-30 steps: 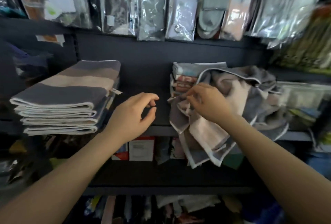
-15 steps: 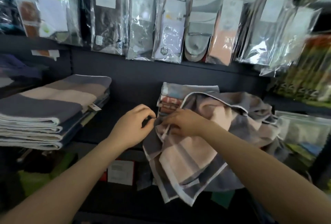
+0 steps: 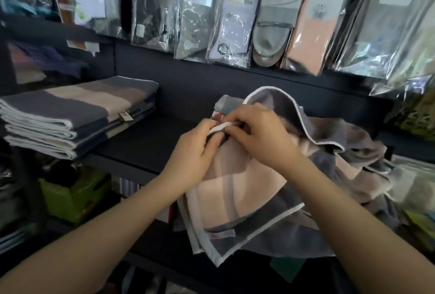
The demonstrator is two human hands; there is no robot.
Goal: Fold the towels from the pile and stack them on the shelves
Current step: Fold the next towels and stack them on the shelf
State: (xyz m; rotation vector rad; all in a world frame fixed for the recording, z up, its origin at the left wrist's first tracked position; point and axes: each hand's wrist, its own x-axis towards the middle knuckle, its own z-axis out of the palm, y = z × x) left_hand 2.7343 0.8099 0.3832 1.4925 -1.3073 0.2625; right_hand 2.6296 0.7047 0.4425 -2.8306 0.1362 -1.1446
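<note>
Now | left hand point(image 3: 195, 150), right hand point(image 3: 256, 136): grip pinching white hem | soft striped towel point(image 3: 247, 202), rumpled

My left hand point(image 3: 195, 150) and right hand point(image 3: 261, 138) covered the spot where the towel point(image 3: 237, 199) edge met my grip, so how much white hem I pinched could not be told. The small folded stack point(image 3: 223, 103) on the far side sat mostly behind the towel. The folded pile point(image 3: 70, 115) ran off the left edge. The hanging packets point(image 3: 235, 16) were cut off at the top, their print too small to read. The lower shelf point(image 3: 70, 195) was blurred.
</note>
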